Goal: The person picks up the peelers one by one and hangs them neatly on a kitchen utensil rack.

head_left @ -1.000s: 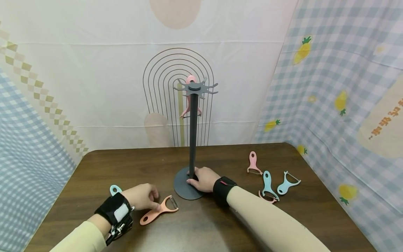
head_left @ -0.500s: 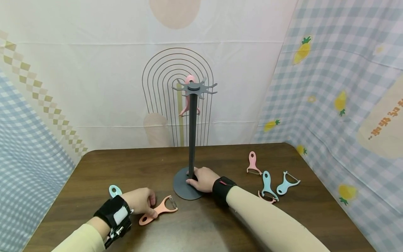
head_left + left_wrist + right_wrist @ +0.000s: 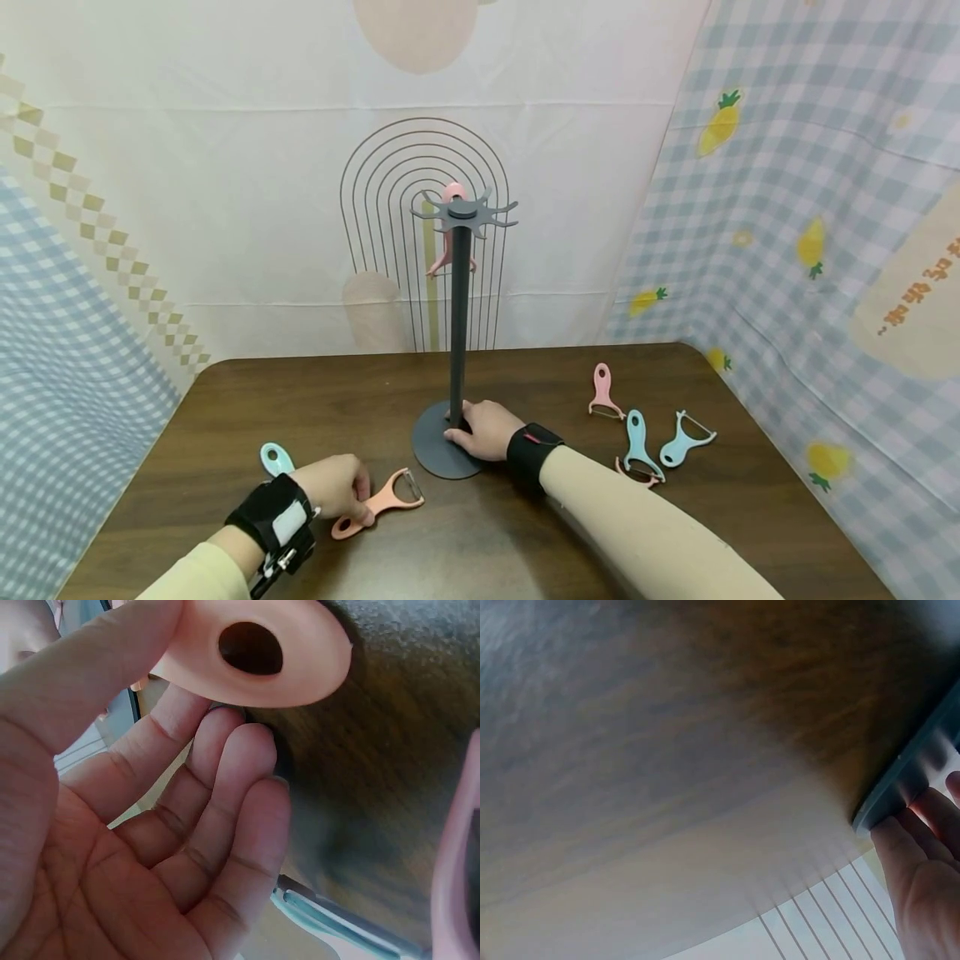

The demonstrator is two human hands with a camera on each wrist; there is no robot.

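Left hand (image 3: 332,487) pinches a peach-orange, Y-shaped plastic peeler (image 3: 386,499), thumb against forefinger.
The peeler is just left of a dark-grey, round-based stand (image 3: 459,325), gripped low by the right hand (image 3: 491,430).

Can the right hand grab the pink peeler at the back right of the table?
Probably yes: nothing seems to lie between the right hand and that pink peeler, but it must first let go of the grey stand.
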